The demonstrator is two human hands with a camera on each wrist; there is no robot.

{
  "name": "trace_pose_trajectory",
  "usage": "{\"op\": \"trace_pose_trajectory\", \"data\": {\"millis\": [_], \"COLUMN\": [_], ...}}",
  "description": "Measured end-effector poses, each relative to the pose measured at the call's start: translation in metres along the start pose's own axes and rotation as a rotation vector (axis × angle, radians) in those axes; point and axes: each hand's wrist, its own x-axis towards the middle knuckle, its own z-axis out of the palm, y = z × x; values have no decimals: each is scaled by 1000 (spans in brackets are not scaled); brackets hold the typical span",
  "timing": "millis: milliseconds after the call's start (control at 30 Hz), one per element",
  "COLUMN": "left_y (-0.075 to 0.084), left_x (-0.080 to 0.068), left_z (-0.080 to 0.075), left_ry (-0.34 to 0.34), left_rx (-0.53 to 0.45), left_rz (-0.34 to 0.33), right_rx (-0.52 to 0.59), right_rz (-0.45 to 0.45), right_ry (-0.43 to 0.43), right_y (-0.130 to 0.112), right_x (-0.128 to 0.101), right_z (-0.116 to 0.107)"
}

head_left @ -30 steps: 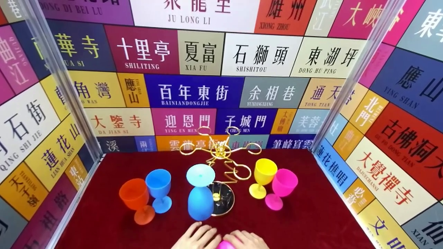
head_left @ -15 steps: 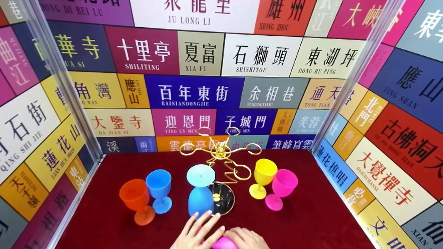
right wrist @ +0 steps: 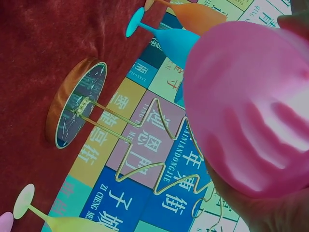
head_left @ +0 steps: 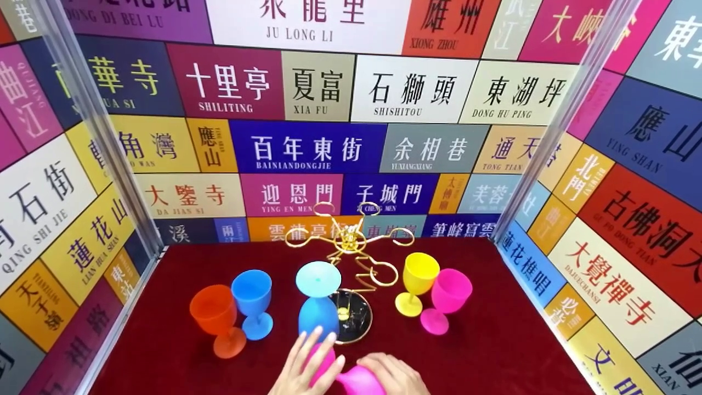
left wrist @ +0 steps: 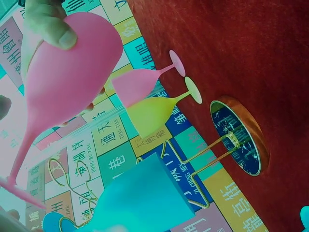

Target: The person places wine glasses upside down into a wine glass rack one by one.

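Note:
A pink goblet [head_left: 359, 381] lies tilted between my hands at the near edge of the head view. My right hand [head_left: 396, 374] grips its bowl; the thumb lies on the pink wall in the left wrist view. My left hand [head_left: 304, 365] has straight, spread fingers over the goblet's foot [left wrist: 23, 192]. Just beyond, a blue goblet [head_left: 317, 315] hangs upside down on the gold wire rack [head_left: 350, 240], partly overlapped by the left fingertips in the head view. The pink bowl [right wrist: 241, 96] covers much of the right wrist view and hides most of that hand's fingers.
On the dark red cloth [head_left: 482, 351], an orange goblet [head_left: 213, 308] and another blue goblet [head_left: 251, 291] stand at left. A yellow goblet [head_left: 420, 272] and a second pink goblet [head_left: 451, 289] stand at right. The rack's round black base [head_left: 355, 315] is central. Sign-covered walls [head_left: 307, 148] enclose the cloth.
My left hand has moved forward and its fingers have spread out. The pink goblet has come further into view, with its foot now showing. The right hand has barely moved; the other goblets stay put.

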Motion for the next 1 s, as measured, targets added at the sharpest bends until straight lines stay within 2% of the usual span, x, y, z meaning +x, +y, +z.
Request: {"op": "trace_pose_trajectory", "data": {"millis": [200,300,433,567,700,833,1000], "left_y": [-3,-1,-1,2,8,11,15], "left_x": [0,-2,-4,-10,-17,-22,-28], "left_z": [4,4,6,9,10,14,19], "left_ry": [99,97,137,152,149,186,216], "left_rx": [27,2,26,24,4,29,50], "left_rz": [26,-13,-27,-83,-179,-224,-253], "right_rx": [49,85,158,224,279,337,347], "right_rz": [-21,-10,35,93,113,108,125], "right_ry": [96,120,135,160,199,237,250], "right_y": [2,4,5,4,-3,-15,-21], "right_x": [6,8,10,15,28,45,56], "right_z": [1,0,-3,-7,-15,-28,-36]}}
